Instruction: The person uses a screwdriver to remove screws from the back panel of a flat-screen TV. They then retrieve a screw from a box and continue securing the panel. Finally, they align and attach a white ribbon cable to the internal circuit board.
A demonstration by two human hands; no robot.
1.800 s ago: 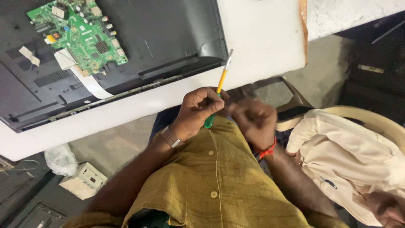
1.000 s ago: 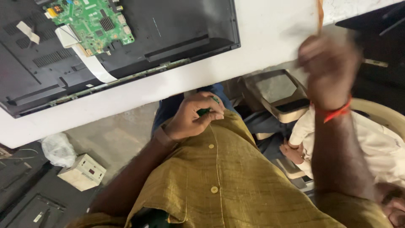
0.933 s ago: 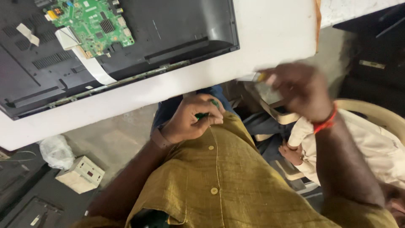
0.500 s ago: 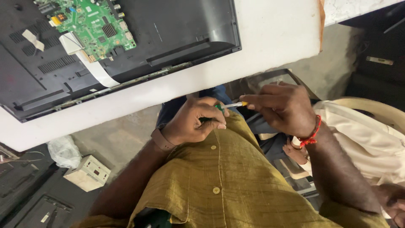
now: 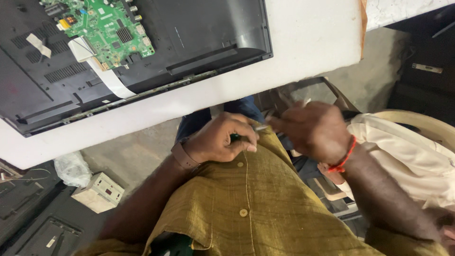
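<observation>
Both hands sit close in front of the person's chest, just below the edge of the white counter (image 5: 303, 42). The left hand (image 5: 222, 142) is curled into a fist around the green handle of a screwdriver (image 5: 246, 134), only a sliver of green showing between the fingers, and the thin metal shaft pokes out toward the right. The right hand (image 5: 310, 130) is right up against that shaft, its fingers bent and bunched at the tip end; it is motion-blurred, so whether it actually pinches the shaft I cannot tell. A red thread (image 5: 345, 159) circles the right wrist, and a brown band (image 5: 182, 155) wraps the left one. Up on the counter, well apart from the hands, lies a black television back (image 5: 199, 38) with a green circuit board (image 5: 104, 31) exposed and a white ribbon cable (image 5: 106, 78) running down from it. A cream cloth (image 5: 407, 151) lies draped over a chair at the right. On the floor to the left sit a small white box (image 5: 97, 192) and a crumpled plastic bag (image 5: 71, 168).
</observation>
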